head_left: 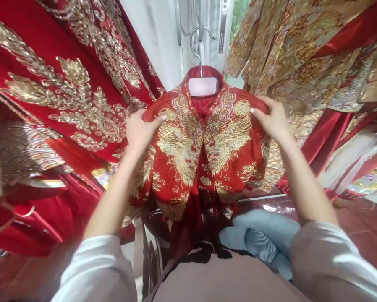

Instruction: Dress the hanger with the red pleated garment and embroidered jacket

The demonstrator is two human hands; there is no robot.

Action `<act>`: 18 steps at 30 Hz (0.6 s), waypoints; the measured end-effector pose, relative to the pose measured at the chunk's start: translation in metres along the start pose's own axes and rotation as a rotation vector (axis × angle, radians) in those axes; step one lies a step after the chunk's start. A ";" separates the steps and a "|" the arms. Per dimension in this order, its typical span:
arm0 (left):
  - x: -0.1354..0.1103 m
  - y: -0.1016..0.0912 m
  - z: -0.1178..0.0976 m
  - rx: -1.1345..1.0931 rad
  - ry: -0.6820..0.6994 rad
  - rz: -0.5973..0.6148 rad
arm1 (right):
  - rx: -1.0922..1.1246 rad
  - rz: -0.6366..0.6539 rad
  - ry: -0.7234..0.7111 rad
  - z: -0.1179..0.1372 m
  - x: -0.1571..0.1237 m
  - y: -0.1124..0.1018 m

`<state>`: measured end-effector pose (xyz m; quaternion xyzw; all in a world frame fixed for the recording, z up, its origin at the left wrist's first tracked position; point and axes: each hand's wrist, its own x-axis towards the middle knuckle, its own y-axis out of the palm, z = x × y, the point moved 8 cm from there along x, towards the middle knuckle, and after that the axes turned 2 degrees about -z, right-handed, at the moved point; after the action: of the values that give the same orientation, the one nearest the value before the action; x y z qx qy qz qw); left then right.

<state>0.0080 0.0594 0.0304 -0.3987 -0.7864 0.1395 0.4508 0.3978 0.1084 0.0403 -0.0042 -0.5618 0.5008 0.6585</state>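
Note:
A red jacket [176, 167] with gold embroidery and a stand-up collar hangs in front of me. Its metal hanger [198, 54] rises out of the collar, and a pale label shows inside the neck. My left hand [141, 130] grips the jacket's shoulder on the left side, thumb on the front near a round gold motif. On the opposite shoulder, my right hand [272, 117] holds the cloth the same way, thumb in front and fingers behind. The front opening parts below the collar, with darker red fabric inside. Both sleeves hang partly in shadow.
Red garments with gold sequin work [78, 79] hang close on the left. Gold patterned garments [305, 63] crowd the right side. Behind the hanger are pale rails and a white surface [150, 25]. Reddish floor tiles [358, 226] lie below, near my bent leg in light-blue jeans [267, 228].

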 end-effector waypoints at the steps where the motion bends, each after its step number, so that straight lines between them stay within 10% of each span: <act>1: -0.010 0.001 -0.005 0.030 -0.019 -0.077 | -0.080 -0.098 0.031 0.008 -0.010 -0.001; 6: -0.078 0.025 -0.020 0.122 0.007 -0.390 | -0.295 -0.449 0.238 0.057 -0.096 0.015; 8: -0.120 0.056 -0.012 0.170 -0.040 -0.392 | -0.320 -0.318 0.283 0.068 -0.135 0.056; 12: -0.197 0.147 0.007 0.215 -0.014 0.040 | -0.290 0.062 0.391 0.050 -0.200 0.147; 18: -0.225 0.139 0.064 0.191 -0.192 0.135 | -0.002 0.180 0.446 0.009 -0.221 0.163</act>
<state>0.0870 -0.0112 -0.2203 -0.3907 -0.7805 0.2810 0.3990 0.3138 0.0374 -0.2115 -0.1657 -0.4004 0.5436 0.7188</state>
